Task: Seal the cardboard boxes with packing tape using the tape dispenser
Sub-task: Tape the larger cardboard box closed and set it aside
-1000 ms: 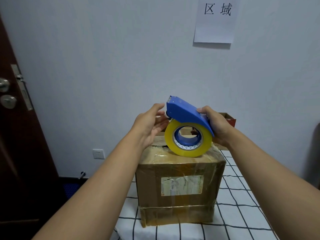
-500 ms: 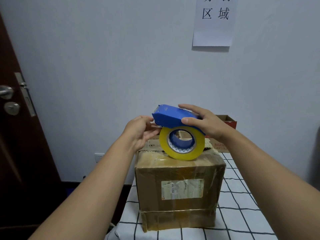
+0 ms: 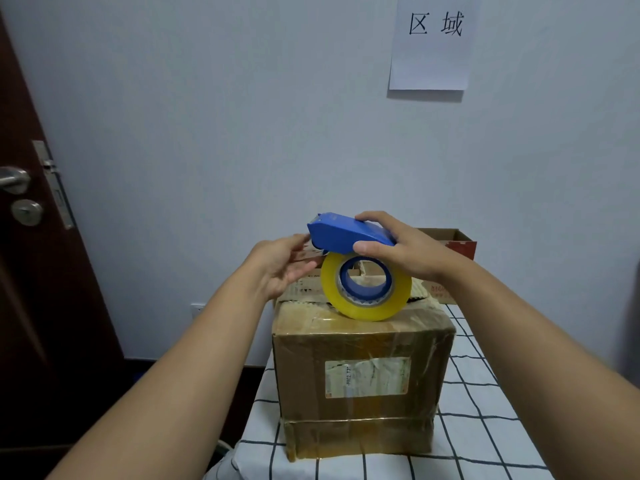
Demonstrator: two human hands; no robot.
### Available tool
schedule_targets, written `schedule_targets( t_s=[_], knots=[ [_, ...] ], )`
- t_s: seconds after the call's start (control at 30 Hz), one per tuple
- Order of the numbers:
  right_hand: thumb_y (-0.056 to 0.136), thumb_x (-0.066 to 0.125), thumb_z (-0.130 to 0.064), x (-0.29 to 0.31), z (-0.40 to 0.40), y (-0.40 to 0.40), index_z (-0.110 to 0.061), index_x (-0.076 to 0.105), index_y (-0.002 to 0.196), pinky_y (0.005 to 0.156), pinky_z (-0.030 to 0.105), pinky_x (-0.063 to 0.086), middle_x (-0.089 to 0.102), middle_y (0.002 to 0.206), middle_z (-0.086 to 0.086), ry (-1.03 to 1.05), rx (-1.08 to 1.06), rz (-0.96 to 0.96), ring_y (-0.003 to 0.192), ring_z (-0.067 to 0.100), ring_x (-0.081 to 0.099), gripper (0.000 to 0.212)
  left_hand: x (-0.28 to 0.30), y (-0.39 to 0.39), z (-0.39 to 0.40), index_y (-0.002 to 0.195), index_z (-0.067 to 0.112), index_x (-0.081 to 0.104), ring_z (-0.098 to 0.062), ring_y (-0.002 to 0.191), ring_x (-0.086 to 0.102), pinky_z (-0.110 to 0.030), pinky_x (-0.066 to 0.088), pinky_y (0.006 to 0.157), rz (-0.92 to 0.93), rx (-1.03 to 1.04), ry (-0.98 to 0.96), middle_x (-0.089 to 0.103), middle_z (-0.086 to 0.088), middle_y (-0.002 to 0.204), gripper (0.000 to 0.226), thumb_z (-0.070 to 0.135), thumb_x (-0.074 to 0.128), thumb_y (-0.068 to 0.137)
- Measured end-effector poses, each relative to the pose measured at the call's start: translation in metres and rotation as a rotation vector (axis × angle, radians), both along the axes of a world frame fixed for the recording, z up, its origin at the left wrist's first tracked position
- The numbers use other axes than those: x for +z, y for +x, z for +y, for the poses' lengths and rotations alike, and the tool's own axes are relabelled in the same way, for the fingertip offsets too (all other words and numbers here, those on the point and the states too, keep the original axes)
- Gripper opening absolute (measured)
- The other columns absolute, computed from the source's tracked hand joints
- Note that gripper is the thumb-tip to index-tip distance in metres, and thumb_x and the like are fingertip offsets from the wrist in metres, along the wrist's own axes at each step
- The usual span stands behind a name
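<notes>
A brown cardboard box (image 3: 360,382) with old tape and a torn label stands on the checked cloth. Above its top I hold a blue tape dispenser (image 3: 341,233) carrying a yellow tape roll (image 3: 365,289). My right hand (image 3: 401,249) grips the dispenser's blue body from above and behind. My left hand (image 3: 282,265) is at the dispenser's front end, fingers and thumb pinched near the tape's free end under the blade. Whether they hold the tape end is hard to tell.
A white cloth with a black grid (image 3: 485,427) covers the table. A second, open cardboard box (image 3: 450,237) sits behind against the wall. A dark brown door (image 3: 31,271) with a metal handle stands at the left. A paper sign (image 3: 433,43) hangs on the wall.
The dispenser has come down and tilted flatter, closer to the box top. My right hand shifted its grip onto the top of the blue body. My left hand stayed at the front end.
</notes>
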State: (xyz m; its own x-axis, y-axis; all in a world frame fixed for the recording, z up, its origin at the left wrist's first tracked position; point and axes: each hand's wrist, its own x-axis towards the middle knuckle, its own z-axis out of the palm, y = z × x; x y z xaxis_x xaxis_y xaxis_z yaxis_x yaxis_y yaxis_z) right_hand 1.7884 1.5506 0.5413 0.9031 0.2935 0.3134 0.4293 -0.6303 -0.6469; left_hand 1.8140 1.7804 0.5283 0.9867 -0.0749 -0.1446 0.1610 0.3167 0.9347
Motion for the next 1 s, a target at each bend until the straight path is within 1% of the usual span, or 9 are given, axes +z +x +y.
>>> schedule_targets(
  t_s=[0.07,0.2,0.4,0.5,0.57,0.63,0.8,0.93,1.0],
  knots=[
    [0.082,0.065,-0.068,-0.003,-0.001,-0.001,-0.054,0.042,0.131,0.07,0.015,0.05,0.062,0.109,-0.018,0.035,0.007,-0.021,0.087,0.002,0.068,0.056,-0.002,0.0,0.003,0.105,-0.008,0.064,-0.023,0.069,0.074,-0.023,0.058,0.054,0.009,-0.028,0.02,0.071,-0.021,0.097,0.014,-0.003,0.061,0.092],
    [0.085,0.071,-0.054,-0.006,-0.001,0.001,-0.045,0.049,0.135,0.07,0.012,0.05,0.061,0.113,-0.02,0.107,0.022,-0.066,0.092,-0.003,0.065,0.056,-0.001,-0.001,0.006,0.096,-0.006,0.067,-0.02,0.077,0.074,-0.022,0.058,0.057,0.026,-0.051,0.08,0.073,-0.018,0.097,0.009,-0.005,0.06,0.092],
    [0.072,0.069,-0.069,0.01,0.003,-0.003,-0.054,0.051,0.131,0.085,0.022,0.05,0.056,0.116,-0.03,0.061,0.038,-0.129,0.097,0.0,0.063,0.064,0.017,-0.007,0.014,0.092,-0.007,0.066,-0.021,0.067,0.074,-0.023,0.058,0.053,0.059,-0.108,-0.045,0.073,-0.019,0.076,0.006,-0.004,0.061,0.092],
    [0.072,0.07,-0.067,0.012,0.004,-0.003,-0.056,0.051,0.129,0.081,0.021,0.05,0.056,0.115,-0.027,0.076,0.052,-0.124,0.094,-0.002,0.063,0.061,0.019,-0.011,0.014,0.092,-0.008,0.065,-0.022,0.067,0.074,-0.024,0.058,0.052,0.074,-0.113,-0.096,0.072,-0.021,0.077,0.007,-0.006,0.058,0.092],
    [0.073,0.074,-0.063,0.007,0.001,-0.001,-0.051,0.051,0.13,0.078,0.019,0.05,0.059,0.115,-0.017,0.115,0.03,-0.091,0.091,0.002,0.065,0.062,0.017,-0.01,0.011,0.092,-0.007,0.064,-0.023,0.067,0.074,-0.027,0.061,0.059,0.065,-0.095,-0.1,0.073,-0.019,0.076,0.007,-0.005,0.057,0.093],
    [0.072,0.077,-0.061,-0.001,-0.003,0.001,-0.038,0.052,0.129,0.075,0.02,0.051,0.062,0.112,-0.009,0.192,-0.021,-0.033,0.089,0.006,0.067,0.067,0.015,-0.009,0.006,0.093,-0.002,0.064,-0.02,0.066,0.074,-0.026,0.061,0.065,0.042,-0.071,-0.066,0.073,-0.015,0.075,0.008,-0.001,0.057,0.095],
    [0.061,0.075,-0.067,-0.011,-0.014,0.006,-0.023,0.066,0.108,0.083,0.04,0.06,0.073,0.1,0.003,0.36,-0.033,0.089,0.09,0.021,0.072,0.065,0.011,-0.005,-0.009,0.088,0.009,0.065,-0.01,0.06,0.069,-0.019,0.055,0.052,-0.035,0.041,0.091,0.069,-0.007,0.08,0.007,0.006,0.062,0.094],
    [0.061,0.08,-0.061,-0.012,-0.018,0.007,-0.024,0.068,0.107,0.076,0.033,0.058,0.075,0.092,-0.001,0.429,0.012,0.129,0.085,0.021,0.074,0.06,0.012,-0.001,-0.015,0.086,0.008,0.063,-0.011,0.056,0.054,-0.017,0.05,0.046,-0.09,0.083,0.185,0.061,-0.008,0.073,0.01,0.005,0.059,0.095],
    [0.06,0.081,-0.06,-0.011,-0.016,0.007,-0.028,0.069,0.106,0.073,0.03,0.058,0.075,0.09,-0.005,0.452,0.017,0.099,0.085,0.02,0.074,0.057,0.017,0.001,-0.014,0.09,0.007,0.063,-0.011,0.056,0.055,-0.017,0.049,0.046,-0.129,0.109,0.233,0.064,-0.01,0.075,0.009,0.003,0.057,0.096]
  ],
)
